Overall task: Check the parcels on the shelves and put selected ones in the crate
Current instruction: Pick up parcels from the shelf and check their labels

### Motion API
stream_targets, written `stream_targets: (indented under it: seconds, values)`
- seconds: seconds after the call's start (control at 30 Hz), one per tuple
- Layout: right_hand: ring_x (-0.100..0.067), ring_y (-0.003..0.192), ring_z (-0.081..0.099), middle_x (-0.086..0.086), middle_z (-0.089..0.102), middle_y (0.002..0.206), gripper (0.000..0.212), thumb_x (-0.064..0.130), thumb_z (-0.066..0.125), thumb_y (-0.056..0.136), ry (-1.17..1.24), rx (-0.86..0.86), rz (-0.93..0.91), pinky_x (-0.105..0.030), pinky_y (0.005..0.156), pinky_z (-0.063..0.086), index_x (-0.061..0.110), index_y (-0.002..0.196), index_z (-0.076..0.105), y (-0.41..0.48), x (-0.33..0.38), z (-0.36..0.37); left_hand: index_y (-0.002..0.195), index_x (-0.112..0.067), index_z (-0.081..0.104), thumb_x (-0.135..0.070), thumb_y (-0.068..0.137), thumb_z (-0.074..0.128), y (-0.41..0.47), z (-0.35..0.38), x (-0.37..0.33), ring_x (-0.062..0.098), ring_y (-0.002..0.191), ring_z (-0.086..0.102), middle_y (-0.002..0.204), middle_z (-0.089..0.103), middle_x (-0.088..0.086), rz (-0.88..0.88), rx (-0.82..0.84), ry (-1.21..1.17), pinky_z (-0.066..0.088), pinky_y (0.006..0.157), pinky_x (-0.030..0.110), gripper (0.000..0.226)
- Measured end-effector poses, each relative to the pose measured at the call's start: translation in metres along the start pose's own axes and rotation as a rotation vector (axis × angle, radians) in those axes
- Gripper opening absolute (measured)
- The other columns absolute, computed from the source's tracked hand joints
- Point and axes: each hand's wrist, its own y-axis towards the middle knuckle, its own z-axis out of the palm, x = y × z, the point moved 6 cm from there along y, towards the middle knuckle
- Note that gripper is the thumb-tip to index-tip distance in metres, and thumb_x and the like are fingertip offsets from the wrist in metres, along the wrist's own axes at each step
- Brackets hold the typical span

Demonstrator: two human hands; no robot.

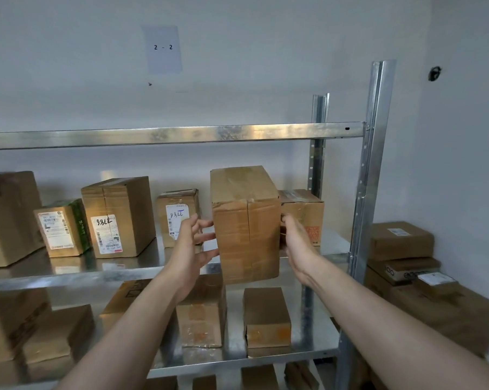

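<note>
A person stands before a metal shelf (153, 266) stocked with cardboard parcels. Both bare arms reach forward to a tall brown box (246, 223) standing upright at the front edge of the middle shelf. The left hand (191, 243) has spread fingers touching the box's left side. The right hand (296, 237) presses against its right side, fingers partly hidden behind the box. Left of it stand labelled parcels, one marked box (118, 218) among them. A paper sign (162, 49) reading "2 - 2" hangs on the wall above.
</note>
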Motion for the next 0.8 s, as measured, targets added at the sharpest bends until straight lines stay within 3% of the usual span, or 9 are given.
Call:
stream_targets:
  seconds: [0.07, 0.2, 0.33, 0.43, 0.6, 0.8]
  values:
    - [-0.023, 0.132, 0.056, 0.003, 0.067, 0.131, 0.037, 0.046, 0.03, 0.114, 0.008, 0.001, 0.0, -0.06, 0.116, 0.04, 0.033, 0.122, 0.064, 0.001, -0.002, -0.002, 0.119, -0.011, 0.064, -0.06, 0.108, 0.033, -0.001, 0.002, -0.001, 0.032, 0.125, 0.062, 0.137, 0.064, 0.013, 0.002, 0.0, -0.021, 0.047, 0.114, 0.052, 0.059]
    - [-0.02, 0.13, 0.056, 0.005, 0.067, 0.13, 0.034, 0.047, 0.032, 0.114, 0.015, 0.022, -0.001, -0.061, 0.119, 0.037, 0.034, 0.121, 0.063, 0.002, -0.005, -0.003, 0.139, -0.035, 0.059, -0.067, 0.105, 0.028, -0.002, 0.004, -0.003, 0.038, 0.136, 0.055, 0.146, 0.057, 0.011, -0.006, -0.004, 0.004, 0.034, 0.123, 0.056, 0.056]
    - [-0.018, 0.127, 0.057, 0.002, 0.068, 0.127, 0.033, 0.045, 0.034, 0.115, -0.004, 0.028, -0.02, -0.057, 0.121, 0.037, 0.028, 0.121, 0.062, 0.004, -0.009, -0.005, 0.153, -0.038, 0.048, -0.07, 0.104, 0.025, 0.001, 0.005, 0.0, 0.038, 0.149, 0.043, 0.157, 0.05, 0.011, -0.017, 0.004, 0.072, 0.024, 0.127, 0.058, 0.063]
    - [-0.019, 0.131, 0.056, 0.0, 0.068, 0.131, 0.031, 0.043, 0.037, 0.114, -0.011, 0.026, -0.02, -0.054, 0.126, 0.033, 0.027, 0.122, 0.063, 0.005, -0.012, -0.008, 0.141, -0.041, 0.053, -0.07, 0.104, 0.022, 0.002, 0.005, 0.001, 0.033, 0.146, 0.047, 0.154, 0.054, 0.008, -0.009, 0.015, 0.083, 0.028, 0.125, 0.057, 0.056]
    - [-0.017, 0.133, 0.053, 0.006, 0.067, 0.125, 0.027, 0.044, 0.038, 0.114, -0.01, 0.037, -0.018, -0.04, 0.122, 0.031, 0.031, 0.119, 0.061, 0.006, -0.014, -0.012, 0.136, -0.033, 0.063, -0.068, 0.105, 0.023, 0.006, 0.004, 0.003, 0.031, 0.12, 0.064, 0.133, 0.068, 0.01, 0.031, 0.008, 0.108, 0.044, 0.109, 0.051, 0.062]
    - [-0.02, 0.132, 0.058, 0.002, 0.069, 0.132, 0.044, 0.065, 0.043, 0.107, -0.003, 0.048, -0.045, -0.057, 0.125, 0.034, 0.033, 0.13, 0.063, 0.004, -0.013, -0.01, 0.126, -0.039, 0.065, -0.068, 0.105, 0.025, 0.006, 0.004, 0.002, 0.032, 0.121, 0.065, 0.139, 0.065, 0.009, 0.022, 0.009, 0.082, 0.04, 0.117, 0.056, 0.053]
